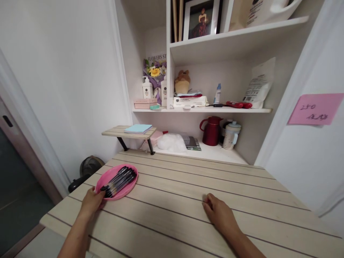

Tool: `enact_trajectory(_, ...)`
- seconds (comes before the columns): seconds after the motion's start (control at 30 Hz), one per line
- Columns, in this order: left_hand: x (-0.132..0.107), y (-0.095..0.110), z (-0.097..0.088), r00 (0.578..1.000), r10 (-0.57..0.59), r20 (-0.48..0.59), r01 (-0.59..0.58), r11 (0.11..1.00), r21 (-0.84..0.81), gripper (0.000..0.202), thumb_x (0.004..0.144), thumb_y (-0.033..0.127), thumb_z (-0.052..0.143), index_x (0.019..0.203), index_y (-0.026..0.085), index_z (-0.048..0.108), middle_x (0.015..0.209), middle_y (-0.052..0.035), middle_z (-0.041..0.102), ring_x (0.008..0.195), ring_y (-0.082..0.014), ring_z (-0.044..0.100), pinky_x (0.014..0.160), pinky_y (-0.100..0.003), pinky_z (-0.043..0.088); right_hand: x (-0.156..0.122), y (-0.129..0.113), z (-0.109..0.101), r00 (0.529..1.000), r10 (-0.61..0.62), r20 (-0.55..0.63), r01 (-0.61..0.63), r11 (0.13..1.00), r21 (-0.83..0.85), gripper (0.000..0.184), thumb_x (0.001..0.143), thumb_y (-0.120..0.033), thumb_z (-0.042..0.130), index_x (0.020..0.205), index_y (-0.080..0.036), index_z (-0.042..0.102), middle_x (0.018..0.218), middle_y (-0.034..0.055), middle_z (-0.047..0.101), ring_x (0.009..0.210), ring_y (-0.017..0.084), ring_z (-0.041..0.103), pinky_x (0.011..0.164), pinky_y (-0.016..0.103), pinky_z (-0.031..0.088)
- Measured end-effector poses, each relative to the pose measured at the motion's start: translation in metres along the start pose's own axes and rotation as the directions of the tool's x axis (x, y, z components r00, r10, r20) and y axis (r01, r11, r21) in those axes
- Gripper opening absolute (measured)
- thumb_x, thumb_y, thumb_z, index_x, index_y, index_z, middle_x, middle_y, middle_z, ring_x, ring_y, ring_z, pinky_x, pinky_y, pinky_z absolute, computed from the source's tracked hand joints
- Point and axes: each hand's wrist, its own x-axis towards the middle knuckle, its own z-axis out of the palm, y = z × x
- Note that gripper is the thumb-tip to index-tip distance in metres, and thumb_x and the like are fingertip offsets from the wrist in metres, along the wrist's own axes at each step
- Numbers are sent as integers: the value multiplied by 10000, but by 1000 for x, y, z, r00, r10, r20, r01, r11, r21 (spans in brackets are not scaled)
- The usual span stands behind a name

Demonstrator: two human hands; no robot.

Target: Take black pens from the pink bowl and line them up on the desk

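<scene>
Currently my left hand [91, 202] grips the shallow pink oval plastic tray [127, 190] by its near rim; probably light, stiff, loose black pens [119, 180] may roll. Right hand [219, 214] lies open.

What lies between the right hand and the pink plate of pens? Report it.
Nothing visible: only bare table lies between the right hand and the pink plate. The left hand holds the plate's near rim, off that path.
</scene>
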Motion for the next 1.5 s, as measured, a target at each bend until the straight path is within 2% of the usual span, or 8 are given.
enact_trajectory(0.13,4,-2,2,961,-215,176,250,946,-208,241,670,160,516,902,106,483,504,-15,554,423,-141,557,483,-274,502,-2,-3,-1,1000,5,-17,-5,1000,-6,109,793,-254,415,741,-211,501,630,-5,600,579,145,525,522,234,262)
enact_trajectory(0.27,2,3,-1,920,-283,270,353,898,-262,80,686,120,523,758,116,490,509,-57,588,422,-145,575,436,-237,492,-1,-6,-9,1000,6,10,-6,1000,29,95,772,-237,431,732,-206,511,640,-2,603,595,142,524,527,234,269)
enact_trajectory(0.5,-34,16,22,934,-248,256,348,791,-504,88,690,46,530,706,119,484,498,-59,588,455,-177,610,451,-264,517,-17,-21,-21,989,-32,146,5,982,187,163,762,-265,419,614,-206,452,578,-14,557,540,123,477,519,232,290)
enact_trajectory(0.7,-75,30,64,912,-175,371,375,722,-581,145,691,46,566,723,128,451,518,-55,606,473,-161,616,536,-299,543,-44,-29,-15,964,-133,230,76,968,238,153,761,-270,423,622,-211,448,580,-17,547,546,124,472,518,232,297)
enact_trajectory(0.87,-95,42,101,911,-152,384,379,676,-632,222,683,49,595,779,148,421,562,-25,613,489,-139,615,577,-321,550,-52,-26,-14,950,-178,258,102,953,285,145,773,-266,405,641,-214,435,599,-18,541,559,125,474,532,229,315)
enact_trajectory(1.13,-104,63,140,897,-129,422,396,658,-641,170,713,96,604,774,142,453,544,-10,591,472,-110,593,574,-300,548,-49,-17,-8,969,-115,220,50,959,279,159,774,-284,404,629,-220,414,578,-33,516,549,124,465,527,226,312)
enact_trajectory(1.33,-101,76,154,883,-120,455,418,643,-641,100,723,91,595,737,125,501,539,-17,586,474,-103,587,589,-292,551,-49,-20,-11,969,-112,219,54,965,255,158,777,-284,391,634,-220,414,581,-34,517,546,118,457,531,226,305)
enact_trajectory(1.5,-97,80,157,868,-165,468,458,632,-626,77,734,77,574,714,120,514,534,-16,577,481,-102,587,602,-287,552,-49,-22,-14,967,-120,227,66,971,231,133,762,-257,407,636,-219,426,604,-29,540,564,118,470,549,225,309)
